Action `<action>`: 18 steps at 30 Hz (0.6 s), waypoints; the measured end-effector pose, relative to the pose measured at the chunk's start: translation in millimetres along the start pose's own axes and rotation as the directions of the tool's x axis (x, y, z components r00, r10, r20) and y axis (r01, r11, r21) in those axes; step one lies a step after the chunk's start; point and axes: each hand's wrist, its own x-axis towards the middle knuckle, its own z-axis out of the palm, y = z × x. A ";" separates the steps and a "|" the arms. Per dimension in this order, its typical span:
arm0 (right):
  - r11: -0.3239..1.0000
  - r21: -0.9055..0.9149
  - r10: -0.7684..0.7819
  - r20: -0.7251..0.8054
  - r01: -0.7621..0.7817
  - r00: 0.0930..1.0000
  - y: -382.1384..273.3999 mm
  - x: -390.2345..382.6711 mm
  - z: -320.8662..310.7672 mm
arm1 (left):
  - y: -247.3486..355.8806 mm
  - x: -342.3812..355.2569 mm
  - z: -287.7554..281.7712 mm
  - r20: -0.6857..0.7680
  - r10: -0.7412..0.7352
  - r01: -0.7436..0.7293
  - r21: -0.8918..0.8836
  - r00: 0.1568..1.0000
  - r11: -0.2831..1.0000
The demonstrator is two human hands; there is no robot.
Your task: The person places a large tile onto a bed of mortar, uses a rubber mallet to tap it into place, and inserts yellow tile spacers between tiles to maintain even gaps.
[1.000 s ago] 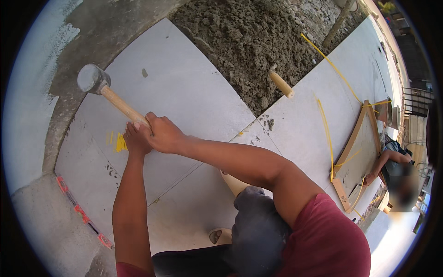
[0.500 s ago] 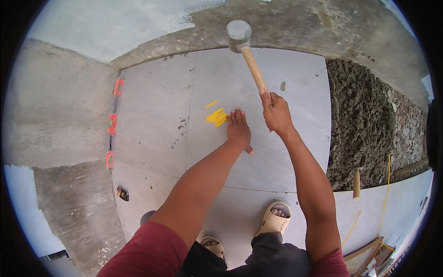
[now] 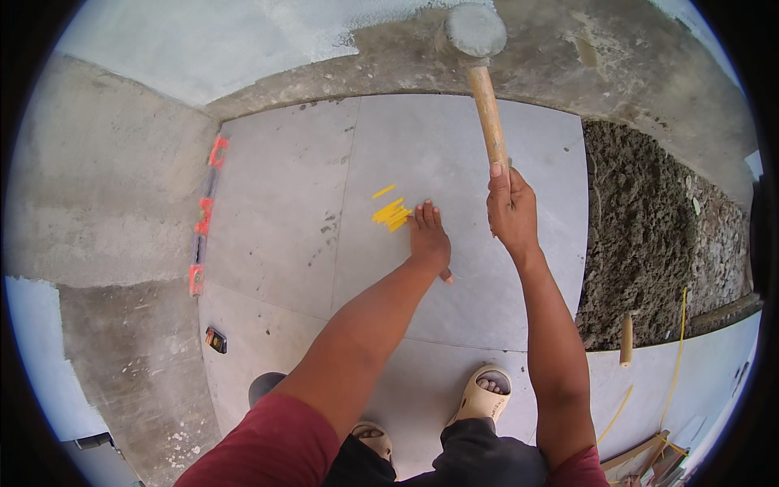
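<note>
My right hand (image 3: 513, 209) grips the wooden handle of a rubber mallet (image 3: 477, 34). The mallet's round grey head is raised over the far part of the floor, its handle pointing away from me. My left hand (image 3: 430, 239) lies flat on a large grey floor tile (image 3: 479, 284), fingers stretched away from me and thumb out to the right. Just left of its fingertips is a small heap of thin yellow plastic pieces (image 3: 393, 213), with one lying apart above it.
A red spirit level (image 3: 204, 215) lies along the left wall. Nearer me is a small black and orange object (image 3: 216, 340). Dark wet mortar (image 3: 637, 235) borders the tile on the right, with a wooden-handled tool (image 3: 626, 339) at its near edge. Yellow string (image 3: 677, 357) runs at lower right.
My right hand has lifted the mallet higher and to the right, its handle now more upright in view. My left hand stays flat on the tile; the view has shifted slightly.
</note>
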 end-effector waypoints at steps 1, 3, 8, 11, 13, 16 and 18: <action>0.996 0.035 -0.083 -0.058 0.085 0.995 9.8 -6.8 2.2 | 3.3 0.4 -0.8 -0.007 0.008 -0.008 -0.007 1.000 1.000; 0.968 -0.051 -0.252 -0.122 0.247 0.960 52.6 -12.3 7.3 | 8.7 1.7 -1.1 -0.007 0.026 -0.026 -0.015 1.000 1.000; 0.881 -0.424 0.287 0.125 -0.210 0.950 49.4 27.5 1.0 | 11.9 6.3 -2.2 -0.021 0.053 -0.054 -0.041 0.998 0.998; 0.976 -0.219 0.034 0.127 -0.005 0.991 -5.9 21.8 32.1 | 0.1 0.0 4.0 -0.007 0.019 -0.019 -0.041 1.000 0.999; 0.979 -0.128 -0.149 0.080 0.159 0.986 15.0 6.0 40.8 | 5.3 5.3 3.3 -0.022 0.030 -0.031 -0.048 0.999 0.998; 0.959 -0.284 0.033 0.169 0.016 0.985 36.7 0.9 45.8 | 10.3 9.0 2.1 -0.020 0.020 -0.021 -0.051 1.000 0.998; 0.810 -0.485 0.499 0.274 -0.331 0.822 28.8 24.3 45.7 | 8.1 9.1 5.1 -0.002 0.008 -0.008 -0.049 1.000 0.999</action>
